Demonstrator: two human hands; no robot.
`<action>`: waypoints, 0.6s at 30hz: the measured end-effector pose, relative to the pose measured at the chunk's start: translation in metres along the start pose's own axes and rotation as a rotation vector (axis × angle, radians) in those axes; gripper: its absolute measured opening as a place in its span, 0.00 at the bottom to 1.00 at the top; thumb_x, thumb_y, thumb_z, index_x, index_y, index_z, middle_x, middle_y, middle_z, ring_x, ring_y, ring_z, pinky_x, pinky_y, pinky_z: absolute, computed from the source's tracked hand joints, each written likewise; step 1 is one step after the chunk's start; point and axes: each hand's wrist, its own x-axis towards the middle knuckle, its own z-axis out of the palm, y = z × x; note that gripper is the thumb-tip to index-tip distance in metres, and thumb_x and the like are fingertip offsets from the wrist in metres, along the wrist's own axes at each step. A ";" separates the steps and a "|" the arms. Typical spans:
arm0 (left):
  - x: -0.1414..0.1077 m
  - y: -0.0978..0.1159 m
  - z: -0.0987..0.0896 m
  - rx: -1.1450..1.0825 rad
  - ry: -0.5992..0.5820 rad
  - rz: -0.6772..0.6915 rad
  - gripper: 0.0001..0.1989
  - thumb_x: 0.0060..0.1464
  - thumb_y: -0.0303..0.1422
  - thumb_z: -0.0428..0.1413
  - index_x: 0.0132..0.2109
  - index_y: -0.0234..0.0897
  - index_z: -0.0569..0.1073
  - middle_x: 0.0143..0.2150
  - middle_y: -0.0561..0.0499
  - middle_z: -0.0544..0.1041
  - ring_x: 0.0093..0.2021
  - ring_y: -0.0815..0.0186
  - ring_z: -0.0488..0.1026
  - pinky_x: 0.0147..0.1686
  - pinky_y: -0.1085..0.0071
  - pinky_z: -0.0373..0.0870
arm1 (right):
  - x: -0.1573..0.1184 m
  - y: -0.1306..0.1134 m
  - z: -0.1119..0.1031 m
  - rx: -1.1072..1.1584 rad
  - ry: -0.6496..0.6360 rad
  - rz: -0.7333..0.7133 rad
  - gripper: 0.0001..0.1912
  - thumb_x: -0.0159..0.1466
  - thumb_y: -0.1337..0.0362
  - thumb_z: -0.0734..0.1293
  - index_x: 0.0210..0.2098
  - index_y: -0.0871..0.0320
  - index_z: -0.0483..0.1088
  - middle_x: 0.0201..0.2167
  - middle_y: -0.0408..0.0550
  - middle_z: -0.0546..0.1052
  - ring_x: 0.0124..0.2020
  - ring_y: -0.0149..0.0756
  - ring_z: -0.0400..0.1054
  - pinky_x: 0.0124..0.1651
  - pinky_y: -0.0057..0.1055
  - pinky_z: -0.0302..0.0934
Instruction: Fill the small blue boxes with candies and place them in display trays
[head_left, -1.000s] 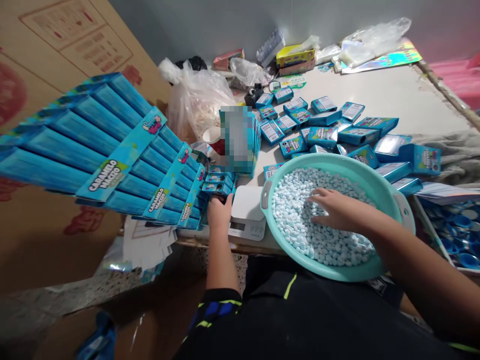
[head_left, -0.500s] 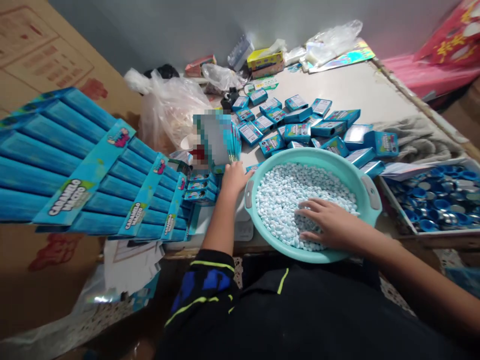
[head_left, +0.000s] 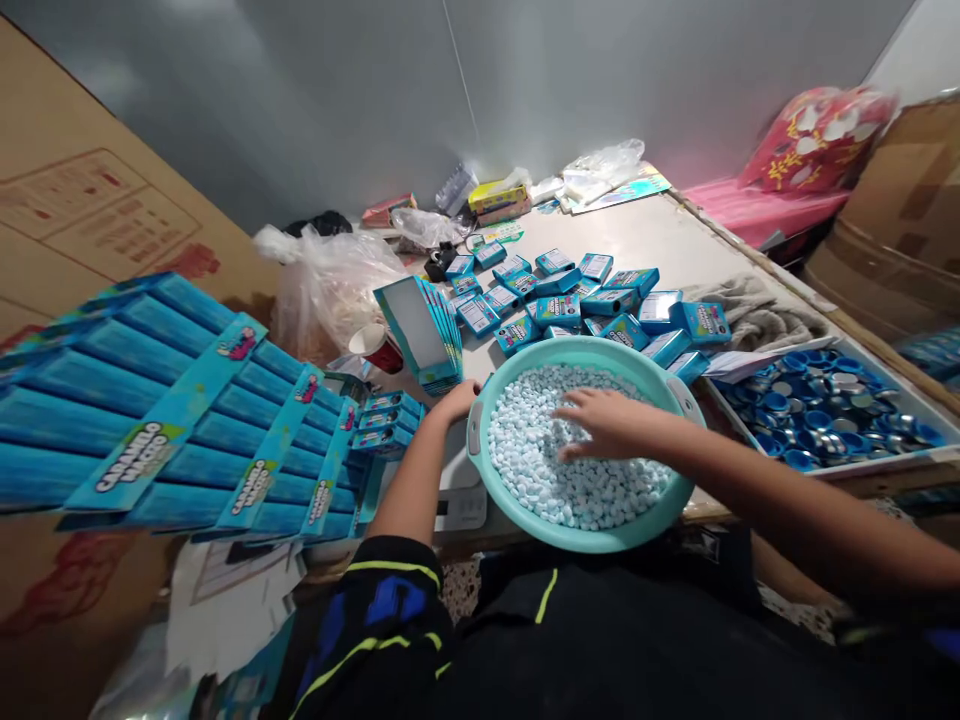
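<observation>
A turquoise basin [head_left: 592,540] full of small pale-blue candies [head_left: 551,480] stands in front of me at the table's near edge. My right hand [head_left: 600,420] is over the candies, fingers spread and at their surface, palm down. At the basin's left handle is my left hand [head_left: 459,402]; its fingers are partly hidden by the rim, and whether they grip anything does not show. Just beyond it stand folded blue cartons [head_left: 442,335] in an upright stack. Small blue boxes [head_left: 386,425] are stacked to its left. Partly under the basin lies a white scale [head_left: 461,508].
Many small blue candy boxes [head_left: 555,310] lie scattered behind the basin. On the right, a white tray [head_left: 847,465] holds blue and silver caps. Flat printed blue cartons [head_left: 180,400] fan out at left. A red cup [head_left: 379,348] and a plastic bag [head_left: 334,285] stand behind.
The view has tilted up and shifted. My left hand has come away from the carton stack to the basin's left side. My right hand has lifted slightly among the candies.
</observation>
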 end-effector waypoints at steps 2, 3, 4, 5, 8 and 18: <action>-0.016 -0.002 -0.008 0.014 0.074 -0.104 0.24 0.38 0.45 0.72 0.37 0.35 0.73 0.33 0.45 0.79 0.36 0.54 0.77 0.42 0.59 0.77 | 0.030 0.009 -0.012 -0.036 0.035 0.017 0.31 0.71 0.47 0.65 0.66 0.59 0.68 0.64 0.67 0.68 0.64 0.66 0.64 0.61 0.57 0.63; -0.025 -0.002 -0.013 0.009 0.149 -0.132 0.27 0.39 0.43 0.72 0.42 0.35 0.72 0.39 0.42 0.80 0.40 0.52 0.78 0.45 0.57 0.77 | 0.044 0.012 -0.014 -0.046 0.062 0.033 0.31 0.72 0.49 0.63 0.67 0.60 0.66 0.63 0.68 0.68 0.62 0.64 0.65 0.61 0.55 0.64; -0.036 -0.002 -0.019 0.000 0.236 -0.148 0.29 0.41 0.42 0.70 0.48 0.35 0.71 0.46 0.38 0.79 0.46 0.51 0.78 0.49 0.56 0.76 | 0.055 0.014 -0.015 -0.055 0.089 0.052 0.31 0.73 0.50 0.62 0.68 0.62 0.64 0.62 0.68 0.68 0.61 0.62 0.66 0.60 0.52 0.64; -0.048 -0.002 -0.026 -0.009 0.326 -0.157 0.32 0.45 0.42 0.68 0.54 0.35 0.67 0.53 0.35 0.77 0.51 0.51 0.77 0.53 0.55 0.75 | 0.064 0.014 -0.013 -0.066 0.113 0.061 0.31 0.73 0.50 0.62 0.68 0.63 0.64 0.61 0.69 0.68 0.61 0.61 0.67 0.60 0.51 0.64; -0.083 0.005 -0.036 -0.107 0.593 -0.117 0.33 0.55 0.43 0.61 0.63 0.37 0.60 0.61 0.35 0.72 0.57 0.54 0.75 0.57 0.56 0.74 | 0.074 0.010 0.000 -0.119 0.119 0.039 0.32 0.72 0.45 0.62 0.64 0.64 0.67 0.58 0.69 0.69 0.60 0.62 0.67 0.61 0.50 0.63; -0.076 0.098 0.036 -0.632 0.246 0.202 0.25 0.43 0.39 0.71 0.47 0.38 0.74 0.41 0.48 0.79 0.41 0.60 0.80 0.45 0.64 0.78 | 0.050 0.005 0.005 0.028 -0.157 0.047 0.41 0.64 0.33 0.64 0.61 0.59 0.72 0.55 0.62 0.76 0.54 0.61 0.73 0.53 0.46 0.67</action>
